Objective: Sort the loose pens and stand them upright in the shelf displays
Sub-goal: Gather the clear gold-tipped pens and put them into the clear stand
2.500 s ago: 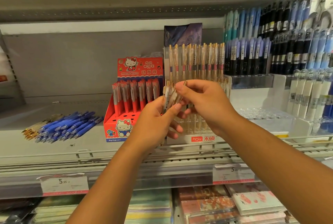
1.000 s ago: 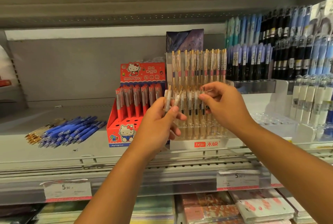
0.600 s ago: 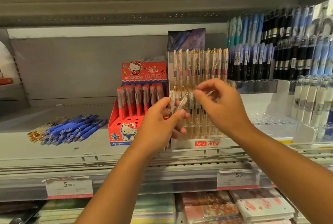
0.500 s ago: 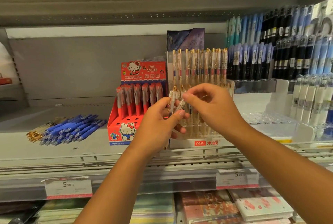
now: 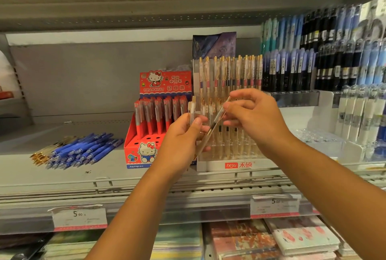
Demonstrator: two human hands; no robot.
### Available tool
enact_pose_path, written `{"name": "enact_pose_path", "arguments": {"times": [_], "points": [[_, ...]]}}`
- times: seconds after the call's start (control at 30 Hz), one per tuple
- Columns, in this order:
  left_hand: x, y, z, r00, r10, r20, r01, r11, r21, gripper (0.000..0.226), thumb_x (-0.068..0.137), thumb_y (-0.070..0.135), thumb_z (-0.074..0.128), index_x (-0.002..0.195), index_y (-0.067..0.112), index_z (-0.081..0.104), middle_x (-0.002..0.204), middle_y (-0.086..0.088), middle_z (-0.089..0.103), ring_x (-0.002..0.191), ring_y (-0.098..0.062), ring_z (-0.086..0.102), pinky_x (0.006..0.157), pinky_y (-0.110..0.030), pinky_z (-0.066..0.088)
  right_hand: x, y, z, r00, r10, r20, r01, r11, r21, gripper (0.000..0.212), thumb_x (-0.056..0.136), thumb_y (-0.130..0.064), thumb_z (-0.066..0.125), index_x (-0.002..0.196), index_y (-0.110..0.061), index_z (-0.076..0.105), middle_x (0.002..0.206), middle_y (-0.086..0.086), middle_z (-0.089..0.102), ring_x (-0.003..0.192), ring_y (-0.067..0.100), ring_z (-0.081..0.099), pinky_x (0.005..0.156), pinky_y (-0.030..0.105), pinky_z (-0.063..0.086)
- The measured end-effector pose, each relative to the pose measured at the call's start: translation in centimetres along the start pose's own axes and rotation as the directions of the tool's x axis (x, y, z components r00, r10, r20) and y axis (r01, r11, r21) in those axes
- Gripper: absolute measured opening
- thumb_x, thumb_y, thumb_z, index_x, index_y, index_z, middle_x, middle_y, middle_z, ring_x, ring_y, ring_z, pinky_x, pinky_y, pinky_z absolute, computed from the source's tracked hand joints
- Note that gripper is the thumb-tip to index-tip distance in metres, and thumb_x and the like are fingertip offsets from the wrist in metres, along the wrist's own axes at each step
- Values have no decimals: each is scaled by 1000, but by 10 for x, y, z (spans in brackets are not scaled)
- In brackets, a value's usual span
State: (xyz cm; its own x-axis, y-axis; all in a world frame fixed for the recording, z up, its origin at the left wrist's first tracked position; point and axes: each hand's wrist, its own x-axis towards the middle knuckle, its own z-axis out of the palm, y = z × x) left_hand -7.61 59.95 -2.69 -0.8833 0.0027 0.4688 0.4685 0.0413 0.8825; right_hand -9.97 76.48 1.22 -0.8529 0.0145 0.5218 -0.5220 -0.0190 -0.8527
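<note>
Pen (image 5: 217,121), clear, tilting in front of the display stand (image 5: 236,164) at the shelf (image 5: 104,176) front edge | my right hand (image 5: 254,117) is pinching its upper part | my left hand (image 5: 179,142) is gripping a bunch of pens (image 5: 200,111) | blue pens (image 5: 83,153) lying loose toward the shelf's left end

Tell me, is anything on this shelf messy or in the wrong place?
Yes. A heap of blue pens lies flat on the shelf left of the red box, with gold-tipped pens mixed in. Pens in the displays stand upright.
</note>
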Motion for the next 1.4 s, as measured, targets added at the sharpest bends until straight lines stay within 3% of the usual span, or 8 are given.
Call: {"name": "enact_pose_path", "arguments": {"times": [0.23,0.37,0.5,0.67,0.9,1.13,1.3,1.4], "points": [[-1,1,-2,1000,14,1,-14,998,63,20,106,21,41,108,20,61,80,5,71,64,-13,58,58,-28,49,16,-13,-28,994,-55,-98,63,994,87,15,87,0,68,100,-9,68,89,8,72,75,18,74,62,28,59],[-2,2,-2,999,24,23,-26,995,93,16,106,25,41,110,24,56,72,5,68,51,-10,40,48,-24,36,28,-12,-42,977,-129,-169,127,992,-18,16,88,-3,68,98,-15,68,90,6,70,73,11,72,62,29,60],[-1,4,-3,1000,27,8,-28,998,54,4,105,29,42,108,27,42,70,6,65,49,-9,38,45,-21,36,35,-6,-51,961,-190,-201,167,978,-125,17,88,-6,69,101,-16,69,90,7,70,76,12,70,62,32,61],[-2,4,-2,999,23,-34,-21,999,48,11,104,30,45,98,21,42,70,5,62,49,-10,39,43,-22,36,36,1,-56,954,-259,-149,221,947,-231,18,90,-6,68,100,-21,69,93,6,70,82,15,70,59,25,59],[-3,3,-2,999,25,-34,-21,992,124,17,102,26,51,94,14,60,75,2,66,69,-15,61,69,-35,54,32,13,-52,972,-228,47,230,905,-358,18,89,-4,68,98,-19,69,86,5,70,77,20,69,64,36,62],[-5,5,-2,990,131,-52,-119,975,185,13,95,26,62,99,26,75,94,-4,72,87,-18,64,78,-25,54,31,22,-50,966,-225,125,257,855,-451,14,90,-14,68,99,-23,66,85,0,67,76,20,66,72,41,61],[-6,7,-2,985,156,-80,-137,969,205,16,91,20,68,102,31,73,94,10,75,89,-8,69,76,-20,57,29,21,-53,960,-250,123,278,819,-502,14,90,-19,69,99,-29,67,84,-6,68,72,12,64,68,32,60],[-7,8,-1,978,165,-127,-144,977,159,17,88,17,71,97,31,73,91,8,75,86,-9,70,70,-20,57,25,19,-54,941,-320,107,322,758,-567,18,89,-23,71,103,-32,65,93,-9,65,78,4,61,71,13,52]]}}
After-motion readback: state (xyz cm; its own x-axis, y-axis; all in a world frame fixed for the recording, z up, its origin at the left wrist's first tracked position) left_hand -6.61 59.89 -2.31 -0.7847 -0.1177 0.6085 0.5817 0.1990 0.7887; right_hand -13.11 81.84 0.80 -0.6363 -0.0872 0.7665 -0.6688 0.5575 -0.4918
